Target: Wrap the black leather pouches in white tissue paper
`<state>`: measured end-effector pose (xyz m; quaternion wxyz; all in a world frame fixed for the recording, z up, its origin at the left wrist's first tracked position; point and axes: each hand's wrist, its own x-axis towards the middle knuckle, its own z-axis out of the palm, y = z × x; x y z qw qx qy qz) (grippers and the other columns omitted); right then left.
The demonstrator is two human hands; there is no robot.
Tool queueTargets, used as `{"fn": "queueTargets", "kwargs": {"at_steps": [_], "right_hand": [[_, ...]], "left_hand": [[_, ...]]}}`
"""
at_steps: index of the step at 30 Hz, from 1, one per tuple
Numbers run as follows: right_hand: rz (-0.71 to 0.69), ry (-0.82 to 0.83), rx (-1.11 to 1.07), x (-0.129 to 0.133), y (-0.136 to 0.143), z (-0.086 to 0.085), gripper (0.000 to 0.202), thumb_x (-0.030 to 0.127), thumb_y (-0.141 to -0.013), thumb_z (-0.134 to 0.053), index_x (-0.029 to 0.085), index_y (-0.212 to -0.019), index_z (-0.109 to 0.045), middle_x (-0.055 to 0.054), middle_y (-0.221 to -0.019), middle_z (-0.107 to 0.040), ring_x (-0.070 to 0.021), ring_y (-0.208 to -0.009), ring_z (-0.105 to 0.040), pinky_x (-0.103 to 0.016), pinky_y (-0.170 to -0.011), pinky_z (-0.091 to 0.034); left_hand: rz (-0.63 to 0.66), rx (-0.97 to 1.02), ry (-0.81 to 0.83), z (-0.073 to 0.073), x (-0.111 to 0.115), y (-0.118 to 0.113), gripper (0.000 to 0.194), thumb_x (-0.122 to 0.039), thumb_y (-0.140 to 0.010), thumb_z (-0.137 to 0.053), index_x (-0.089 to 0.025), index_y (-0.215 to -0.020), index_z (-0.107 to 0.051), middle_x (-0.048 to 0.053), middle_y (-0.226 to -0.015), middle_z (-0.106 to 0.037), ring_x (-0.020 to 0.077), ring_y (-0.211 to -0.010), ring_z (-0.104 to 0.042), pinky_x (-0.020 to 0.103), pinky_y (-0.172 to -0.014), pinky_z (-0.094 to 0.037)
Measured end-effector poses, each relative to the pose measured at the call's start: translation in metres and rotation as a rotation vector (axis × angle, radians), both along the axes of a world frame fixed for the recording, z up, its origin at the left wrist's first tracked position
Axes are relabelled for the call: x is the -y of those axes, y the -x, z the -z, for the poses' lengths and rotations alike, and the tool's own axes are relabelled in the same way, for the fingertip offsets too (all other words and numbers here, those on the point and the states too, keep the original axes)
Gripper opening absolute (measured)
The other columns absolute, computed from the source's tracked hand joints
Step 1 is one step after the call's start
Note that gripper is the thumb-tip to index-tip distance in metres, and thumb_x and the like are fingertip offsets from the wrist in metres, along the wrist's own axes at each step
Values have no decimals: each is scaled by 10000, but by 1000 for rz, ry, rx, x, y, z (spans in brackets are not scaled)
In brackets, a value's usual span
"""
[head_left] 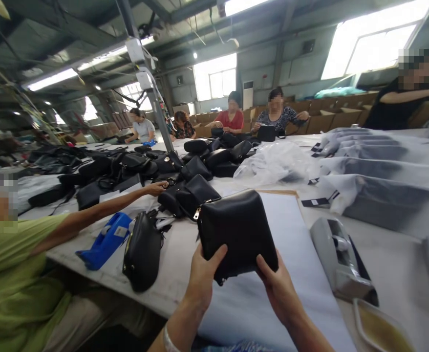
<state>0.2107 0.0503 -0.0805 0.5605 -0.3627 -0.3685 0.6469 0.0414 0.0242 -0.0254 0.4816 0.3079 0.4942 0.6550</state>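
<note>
A boxy black bag, smooth and leather-looking [240,230], is being held up over the near side of the white tabletop [174,281], pretty much front and centre. It's gripped at its lower corners by both bare hands: the left hand [204,276] is closed round one corner, the right hand [276,278] round the other. Both thumbs can be seen on the front face, but the rest of the fingers are mostly tucked out of sight, and the bag's back can't be seen at all. A gold-coloured metal zipper pull [197,213] hangs at its upper left corner.

Part of a large flat white sheet [291,249] is covered by the bag and forearms. Off to the left, a rounded black bag [143,252] has been left near a blue plastic tape dispenser [108,239]. Behind, a heap of black bags [196,168] is so jumbled that single ones can't really be counted. A co-worker's hand [158,188] is stretched to its edge; whether anything's gripped there can't be told.

On the right, dark items in cloudy translucent plastic [383,195] are badly blurred, beside a grey tape dispenser [341,264]. A pale-rimmed shallow tray [357,320] is cut off by the bottom edge, its yellowish contents unclear.
</note>
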Motion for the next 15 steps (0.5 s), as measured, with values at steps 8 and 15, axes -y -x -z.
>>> {"fn": "queueTargets", "kwargs": {"at_steps": [8, 15], "right_hand": [[64, 140, 93, -12, -73, 8, 647, 412, -684, -858, 217, -1257, -629, -96, -1232, -686, -328, -1208, -579, -450, -989, -515], [173, 243, -102, -5, -47, 2, 615, 666, -840, -595, 272, -1313, -595, -55, -1263, -678, -289, -1268, -553, -424, -1005, -528]], "left_hand": [[449, 284, 21, 15, -7, 2, 688, -496, -778, -760, -212, -1366, -546, 117, -1380, -594, 331, -1341, -478, 490, -1139, -371], [270, 417, 179, 48, -14, -49, 682, -324, -804, -770, -332, -1412, -463, 34, -1464, -522, 257, -1359, -465, 403, -1077, -465]]}}
